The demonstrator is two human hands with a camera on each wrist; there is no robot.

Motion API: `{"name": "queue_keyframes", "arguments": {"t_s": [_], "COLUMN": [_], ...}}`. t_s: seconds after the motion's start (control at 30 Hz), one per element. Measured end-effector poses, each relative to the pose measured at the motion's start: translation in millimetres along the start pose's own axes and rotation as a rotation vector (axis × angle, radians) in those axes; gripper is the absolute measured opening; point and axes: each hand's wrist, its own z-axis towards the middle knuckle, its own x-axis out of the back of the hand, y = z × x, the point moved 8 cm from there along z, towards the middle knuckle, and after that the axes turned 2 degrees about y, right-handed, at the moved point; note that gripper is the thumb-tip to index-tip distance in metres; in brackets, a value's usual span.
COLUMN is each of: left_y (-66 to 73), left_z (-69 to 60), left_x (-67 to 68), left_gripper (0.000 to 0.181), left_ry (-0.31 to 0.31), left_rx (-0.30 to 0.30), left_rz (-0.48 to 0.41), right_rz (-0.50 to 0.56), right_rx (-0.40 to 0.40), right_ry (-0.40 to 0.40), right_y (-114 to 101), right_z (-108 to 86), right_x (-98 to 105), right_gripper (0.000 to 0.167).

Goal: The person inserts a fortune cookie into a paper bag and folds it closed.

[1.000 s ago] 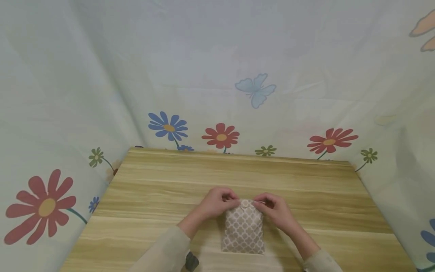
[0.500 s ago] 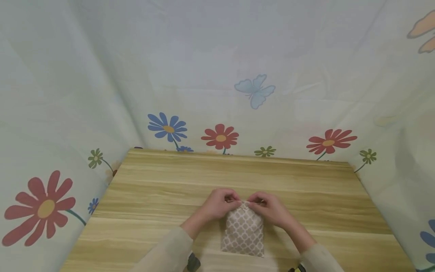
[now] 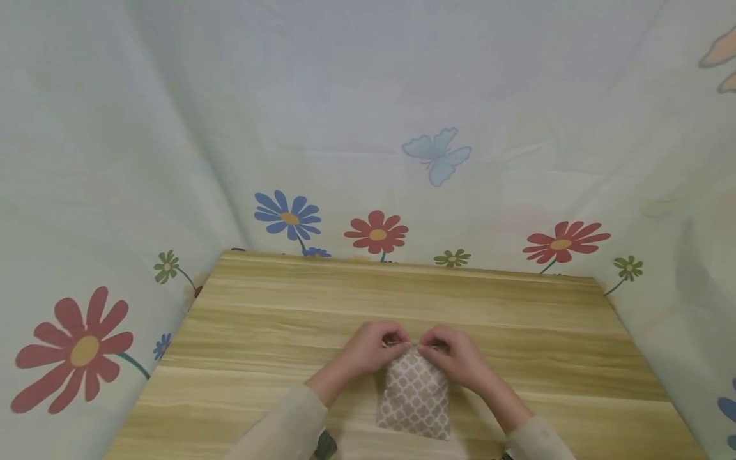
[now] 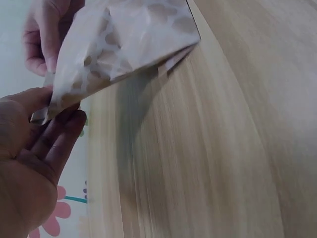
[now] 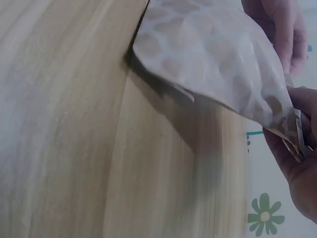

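Note:
A small paper bag (image 3: 415, 399), tan with a white lattice pattern, stands out from the table near its front, its far edge raised. My left hand (image 3: 368, 350) pinches the left part of that edge between thumb and fingers, and my right hand (image 3: 459, 359) pinches the right part. Their fingertips almost meet. In the left wrist view, a narrow folded strip runs along the bag's (image 4: 133, 42) pinched edge, with the thumb on one face and fingers on the other. Creases spread from the pinched edge across the bag (image 5: 213, 54) in the right wrist view. Its contents are hidden.
The wood-grain table (image 3: 276, 300) extends around the bag. Behind and beside it hangs a pale cloth (image 3: 322, 115) printed with flowers and butterflies. A dark object (image 3: 325, 443), partly hidden, shows by the left sleeve.
The right hand has moved left toward the left hand. The bag's top edge looks narrower and more bunched, and its near end has turned slightly and shifted nearer to me.

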Motion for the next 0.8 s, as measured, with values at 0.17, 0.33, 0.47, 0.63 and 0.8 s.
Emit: {"name": "queue_keyframes", "arguments": {"t_s": [0.17,0.33,0.47,0.63,0.8], "left_y": [-1.2,-0.8,0.5,1.0,1.2], "left_z": [-3.1,-4.9,-6.4,-8.4,-11.3], "left_x": [4.1,8.5,12.8,15.3,19.6], "left_gripper": [0.009,0.009,0.009,0.01,0.012], "left_ry": [0.008,0.026,0.043,0.042,0.057], "left_rx": [-0.029,-0.03,-0.038,-0.044,-0.04], "left_rz": [0.026,0.021,0.032,0.047,0.031], "right_rz": [0.038,0.02,0.056,0.088,0.109], "right_rx": [0.018,0.013,0.0,-0.018,-0.053], "right_ry": [-0.015,0.002,0.042,0.073,0.073], "right_y": [3.6,4.4,6.9,10.0,11.9], "right_z": [-8.4,-12.0,-16.5,-24.4,-26.5], "right_x": [5.7,10.2,13.5,16.4,18.9], "right_gripper": [0.006,0.005,0.006,0.006,0.006]}}
